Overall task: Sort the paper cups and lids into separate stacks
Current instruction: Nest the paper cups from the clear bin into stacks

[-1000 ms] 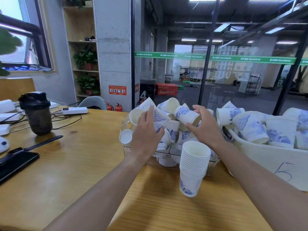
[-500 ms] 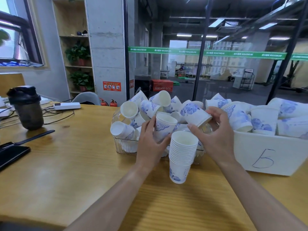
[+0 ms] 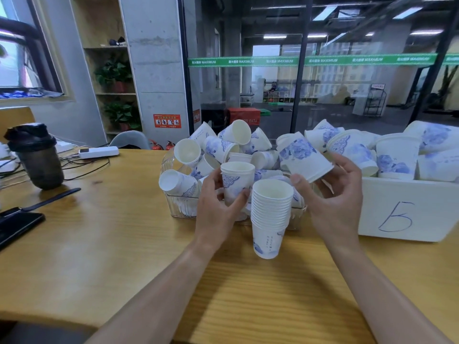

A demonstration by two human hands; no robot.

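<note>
Two heaped bins, a white tub (image 3: 409,214) and a clear tray (image 3: 177,207), flank the nested cup stack (image 3: 270,214) standing between the hands, nearer the left hand (image 3: 218,209), which grips an upright cup (image 3: 237,182), while the right hand (image 3: 332,197) pinches a tilted cup (image 3: 304,157)

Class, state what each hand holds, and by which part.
Left hand grips an upright cup round its side; right hand holds a tilted cup near its rim.

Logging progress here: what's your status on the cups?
Left hand grips upright cup. Right hand holds tilted cup. Stack stands between them, nothing blocking.
</note>
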